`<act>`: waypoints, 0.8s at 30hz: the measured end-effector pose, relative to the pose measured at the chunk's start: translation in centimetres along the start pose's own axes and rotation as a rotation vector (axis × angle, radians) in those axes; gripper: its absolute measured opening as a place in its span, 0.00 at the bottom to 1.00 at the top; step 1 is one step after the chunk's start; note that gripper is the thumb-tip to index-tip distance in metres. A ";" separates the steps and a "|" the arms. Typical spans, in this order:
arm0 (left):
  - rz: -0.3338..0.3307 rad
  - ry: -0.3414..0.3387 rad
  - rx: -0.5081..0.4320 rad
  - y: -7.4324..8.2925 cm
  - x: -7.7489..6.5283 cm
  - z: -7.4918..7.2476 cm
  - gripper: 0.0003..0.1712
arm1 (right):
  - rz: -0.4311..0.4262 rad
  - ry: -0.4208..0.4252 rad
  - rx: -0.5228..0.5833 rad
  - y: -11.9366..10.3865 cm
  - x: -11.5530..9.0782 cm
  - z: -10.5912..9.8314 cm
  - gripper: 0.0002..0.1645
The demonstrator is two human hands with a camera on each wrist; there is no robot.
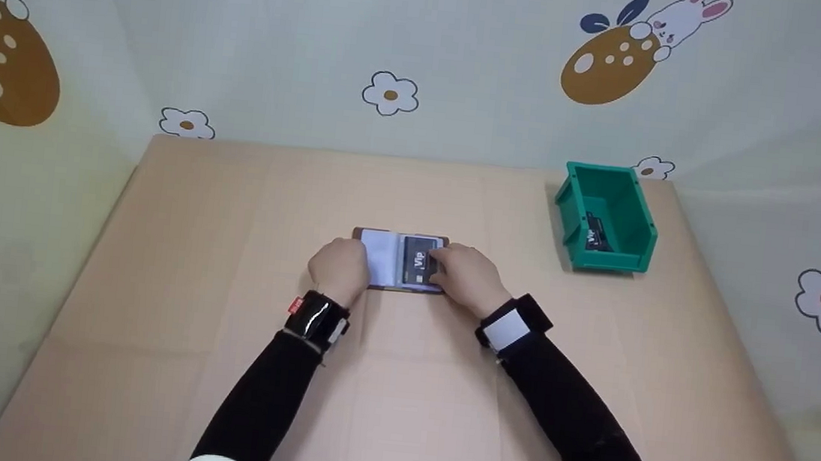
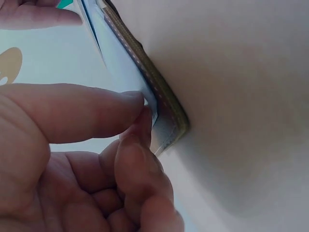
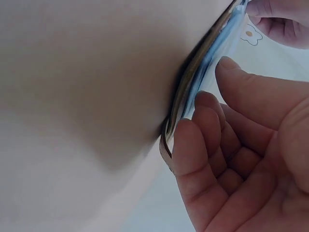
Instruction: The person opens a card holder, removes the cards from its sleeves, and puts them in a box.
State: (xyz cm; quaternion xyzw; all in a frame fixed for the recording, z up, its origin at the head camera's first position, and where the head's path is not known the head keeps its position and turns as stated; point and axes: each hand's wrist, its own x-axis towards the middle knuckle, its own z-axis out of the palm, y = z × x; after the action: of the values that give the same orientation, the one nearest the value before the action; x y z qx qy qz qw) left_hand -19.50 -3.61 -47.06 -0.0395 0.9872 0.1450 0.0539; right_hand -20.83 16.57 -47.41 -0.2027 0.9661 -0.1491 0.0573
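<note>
An opened card holder [image 1: 382, 262] with a brown stitched cover and clear sleeve pages lies at mid-table. A dark card [image 1: 419, 261] marked "Vip" sits on its right side. At the left edge, my left hand [image 1: 341, 269] pinches a clear sleeve page [image 2: 130, 79] between thumb and forefinger. My right hand [image 1: 472, 276] is at the right edge, its thumb over the card in the head view. In the right wrist view, that thumb stands apart from the loosely bent fingers, which rest by the page edges. Whether the thumb presses on the card is unclear.
A green plastic bin [image 1: 607, 258] stands at the table's back right, with dark cards [image 1: 595, 233] inside. Pale patterned cloth [image 1: 483, 102] surrounds the back and sides of the light brown table [image 1: 248, 192].
</note>
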 end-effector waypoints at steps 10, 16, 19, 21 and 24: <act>0.002 0.014 -0.005 -0.1 -0.1 0.1 0.10 | 0.022 0.001 -0.011 0.3 0.1 -0.2 0.22; -0.002 0.011 -0.008 -0.1 -0.1 0.2 0.09 | 0.018 -0.009 -0.011 0.4 0.1 -0.1 0.21; -0.002 0.011 -0.009 -0.1 -0.1 0.2 0.10 | 0.016 -0.009 -0.007 0.4 0.1 0.0 0.18; 0.003 0.010 -0.013 -0.1 -0.1 0.2 0.09 | 0.012 -0.007 -0.014 0.4 0.2 0.0 0.17; 0.010 0.013 -0.016 -0.2 -0.1 0.1 0.09 | 0.012 -0.002 -0.026 0.3 0.2 0.1 0.14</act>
State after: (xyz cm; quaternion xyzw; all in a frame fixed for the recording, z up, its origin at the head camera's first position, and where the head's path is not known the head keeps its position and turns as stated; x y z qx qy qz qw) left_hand -19.35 -3.73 -47.22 -0.0359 0.9865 0.1531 0.0462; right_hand -21.15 16.76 -47.61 -0.1977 0.9691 -0.1359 0.0567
